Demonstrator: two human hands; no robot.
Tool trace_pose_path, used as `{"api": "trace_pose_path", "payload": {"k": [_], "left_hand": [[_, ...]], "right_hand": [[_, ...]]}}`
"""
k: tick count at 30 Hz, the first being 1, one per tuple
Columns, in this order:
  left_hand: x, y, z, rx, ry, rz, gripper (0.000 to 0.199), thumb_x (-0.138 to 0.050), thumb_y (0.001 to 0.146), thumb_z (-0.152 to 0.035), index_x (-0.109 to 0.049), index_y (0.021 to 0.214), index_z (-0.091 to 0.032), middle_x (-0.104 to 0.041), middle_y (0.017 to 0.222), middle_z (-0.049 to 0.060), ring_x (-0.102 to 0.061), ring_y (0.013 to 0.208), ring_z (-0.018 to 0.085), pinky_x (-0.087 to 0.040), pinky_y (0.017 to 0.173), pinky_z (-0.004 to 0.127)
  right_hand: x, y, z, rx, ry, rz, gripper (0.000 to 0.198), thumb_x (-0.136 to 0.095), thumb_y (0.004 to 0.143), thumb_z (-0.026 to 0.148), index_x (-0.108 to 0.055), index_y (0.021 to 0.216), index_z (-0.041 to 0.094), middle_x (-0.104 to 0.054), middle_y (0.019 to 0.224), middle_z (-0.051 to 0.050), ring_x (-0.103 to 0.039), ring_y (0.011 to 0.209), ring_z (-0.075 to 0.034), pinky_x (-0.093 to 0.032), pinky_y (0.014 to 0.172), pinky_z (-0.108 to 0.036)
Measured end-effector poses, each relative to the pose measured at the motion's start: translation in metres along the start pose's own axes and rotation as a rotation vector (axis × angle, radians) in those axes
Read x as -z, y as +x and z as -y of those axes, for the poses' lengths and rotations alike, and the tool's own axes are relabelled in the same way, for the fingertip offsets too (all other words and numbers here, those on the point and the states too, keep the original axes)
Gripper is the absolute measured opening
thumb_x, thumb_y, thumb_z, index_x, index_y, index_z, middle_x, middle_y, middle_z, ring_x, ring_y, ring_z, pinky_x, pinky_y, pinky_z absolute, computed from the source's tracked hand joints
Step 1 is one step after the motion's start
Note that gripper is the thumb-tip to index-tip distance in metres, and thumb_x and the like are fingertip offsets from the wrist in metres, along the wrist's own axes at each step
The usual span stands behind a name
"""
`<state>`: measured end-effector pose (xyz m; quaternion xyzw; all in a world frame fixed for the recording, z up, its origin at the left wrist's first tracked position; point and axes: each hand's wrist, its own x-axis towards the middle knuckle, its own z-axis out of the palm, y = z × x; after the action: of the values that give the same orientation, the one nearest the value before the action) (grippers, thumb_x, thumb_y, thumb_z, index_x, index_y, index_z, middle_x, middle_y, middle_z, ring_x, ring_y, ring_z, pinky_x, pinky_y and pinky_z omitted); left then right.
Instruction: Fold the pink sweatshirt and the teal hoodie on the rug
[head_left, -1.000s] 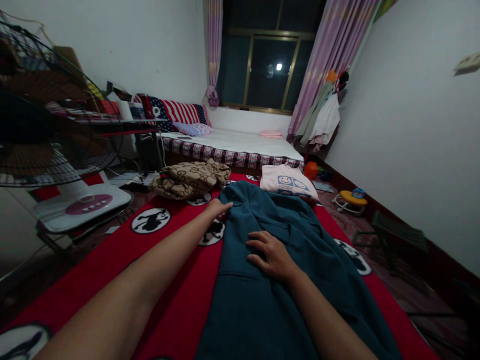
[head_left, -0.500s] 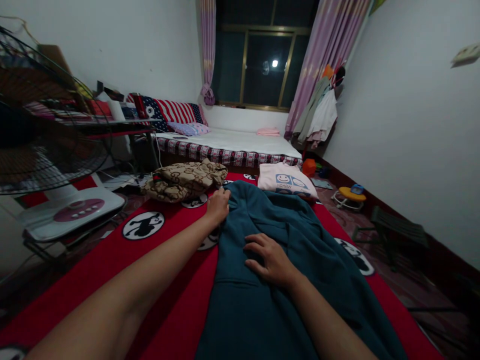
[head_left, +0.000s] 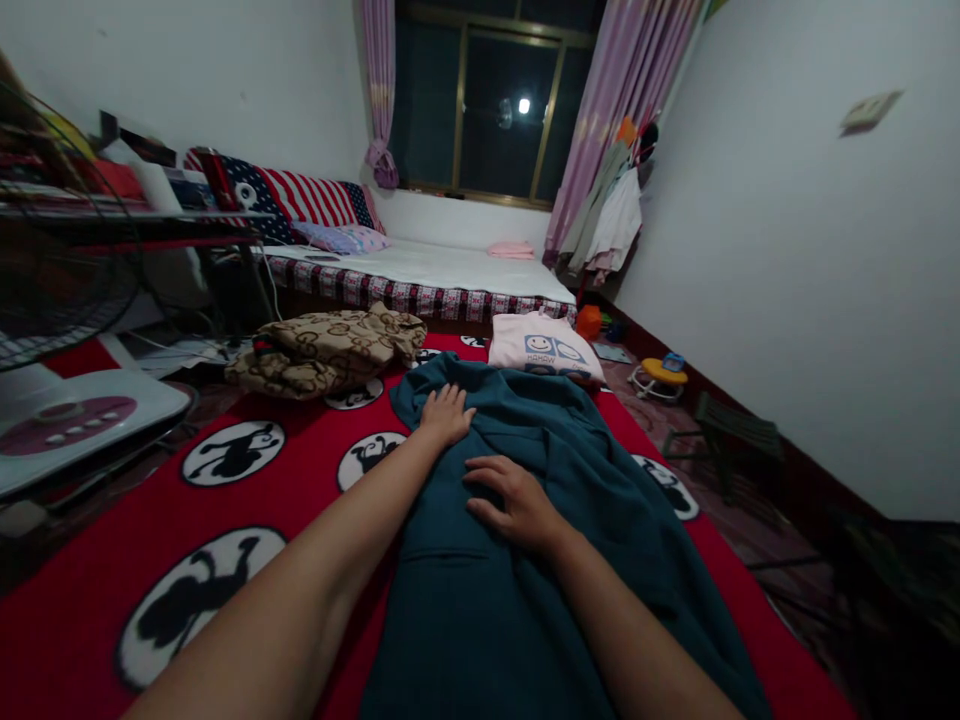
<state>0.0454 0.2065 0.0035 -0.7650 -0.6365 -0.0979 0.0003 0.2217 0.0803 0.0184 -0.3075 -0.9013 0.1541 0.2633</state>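
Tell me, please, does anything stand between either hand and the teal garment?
Nothing visible does. The left hand lies on the teal garment, near its far end; the right hand, closer in, appears to rest on it.

The left hand, half a second ago closed at the teal garment's edge near mid-frame, now lies spread on top, the cloth's far-left corner reaches farther left, and the fan has slipped farther past the frame's left edge.

Far side, you've got a dark window, purple curtains, bed below; right, white wall, yellow stool.
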Motion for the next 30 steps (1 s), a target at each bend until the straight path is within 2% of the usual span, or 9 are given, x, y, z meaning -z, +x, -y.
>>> {"api": "trace_pose_path", "payload": {"k": [4, 7, 9, 13, 16, 20, 24, 28, 30], "left_hand": [[-0.001, -0.039, -0.012, -0.041, -0.001, -0.007, 0.06, -0.031, 0.096, -0.041, -0.035, 0.145, -0.006, -0.027, 0.154, 0.018, -0.021, 0.143, 0.031, -0.015, 0.116, 0.049], [-0.005, -0.076, -0.016, -0.127, -0.033, -0.046, 0.063, -0.033, 0.095, -0.049, -0.036, 0.146, -0.012, -0.027, 0.154, 0.015, -0.021, 0.144, 0.029, -0.017, 0.116, 0.046], [-0.005, -0.093, -0.016, -0.164, -0.058, -0.07, 0.063, -0.033, 0.095, -0.05, -0.038, 0.145, -0.013, -0.027, 0.154, 0.014, -0.021, 0.144, 0.029, -0.017, 0.116, 0.046], [-0.001, -0.104, -0.015, -0.185, -0.11, -0.048, 0.062, -0.035, 0.095, -0.05, -0.039, 0.144, -0.012, -0.028, 0.154, 0.015, -0.021, 0.143, 0.031, -0.017, 0.116, 0.047], [0.002, -0.103, -0.015, -0.184, -0.146, -0.062, 0.062, -0.036, 0.094, -0.049, -0.041, 0.143, -0.012, -0.03, 0.153, 0.015, -0.022, 0.143, 0.031, -0.017, 0.116, 0.048], [0.001, -0.105, -0.016, -0.195, -0.198, -0.128, 0.057, -0.04, 0.094, -0.047, -0.047, 0.139, -0.013, -0.037, 0.15, 0.016, -0.027, 0.141, 0.031, -0.019, 0.116, 0.049], [0.002, -0.106, -0.013, -0.206, -0.313, -0.172, 0.045, -0.044, 0.093, -0.041, -0.058, 0.128, -0.016, -0.049, 0.141, 0.014, -0.039, 0.135, 0.03, -0.024, 0.113, 0.051], [0.006, -0.103, -0.005, -0.168, -0.614, -0.25, 0.039, -0.04, 0.094, -0.037, -0.063, 0.119, -0.017, -0.062, 0.126, 0.011, -0.054, 0.121, 0.023, -0.035, 0.109, 0.043], [0.008, -0.101, -0.001, -0.104, -0.789, -0.304, 0.042, -0.038, 0.094, -0.038, -0.063, 0.119, -0.015, -0.063, 0.124, 0.011, -0.056, 0.118, 0.022, -0.039, 0.106, 0.038]], "right_hand": [[0.006, -0.008, 0.0, -0.125, -0.034, -0.1, 0.023, -0.058, 0.087, 0.024, -0.064, 0.109, 0.021, -0.062, 0.121, -0.008, -0.056, 0.111, -0.02, -0.044, 0.097, -0.035], [0.03, -0.025, 0.015, -0.223, -0.123, -0.121, 0.028, -0.058, 0.085, 0.022, -0.063, 0.112, 0.02, -0.059, 0.124, -0.009, -0.055, 0.113, -0.022, -0.043, 0.099, -0.037], [0.052, -0.042, 0.03, -0.28, -0.16, -0.03, 0.044, -0.064, 0.081, 0.031, -0.058, 0.124, 0.021, -0.056, 0.131, -0.009, -0.053, 0.118, -0.023, -0.042, 0.101, -0.039], [0.083, -0.089, 0.047, -0.387, -0.254, 0.335, 0.099, -0.08, 0.061, 0.048, -0.037, 0.145, 0.02, -0.038, 0.149, -0.013, -0.038, 0.134, -0.032, -0.033, 0.11, -0.048], [0.083, -0.12, 0.037, -0.503, -0.387, 0.395, 0.09, -0.077, 0.064, 0.041, -0.042, 0.143, 0.016, -0.03, 0.153, -0.016, -0.03, 0.139, -0.035, -0.029, 0.112, -0.051], [0.076, -0.132, 0.01, -0.53, -0.366, 0.198, 0.041, -0.049, 0.085, 0.03, -0.063, 0.122, 0.018, -0.051, 0.14, -0.011, -0.051, 0.125, -0.028, -0.042, 0.103, -0.044], [0.099, -0.102, 0.0, -0.692, -0.044, -0.155, 0.034, -0.049, 0.083, 0.041, -0.071, 0.095, 0.017, -0.073, 0.092, -0.008, -0.068, 0.085, -0.027, -0.054, 0.078, -0.039], [0.14, -0.051, 0.036, -0.774, 0.418, -0.663, 0.034, -0.06, 0.076, 0.044, -0.069, 0.096, 0.017, -0.071, 0.072, -0.003, -0.068, 0.066, -0.021, -0.056, 0.062, -0.031], [0.154, -0.032, 0.07, -0.72, 0.537, -0.781, 0.036, -0.063, 0.076, 0.043, -0.068, 0.102, 0.02, -0.071, 0.074, -0.002, -0.067, 0.065, -0.019, -0.056, 0.061, -0.028]]}}
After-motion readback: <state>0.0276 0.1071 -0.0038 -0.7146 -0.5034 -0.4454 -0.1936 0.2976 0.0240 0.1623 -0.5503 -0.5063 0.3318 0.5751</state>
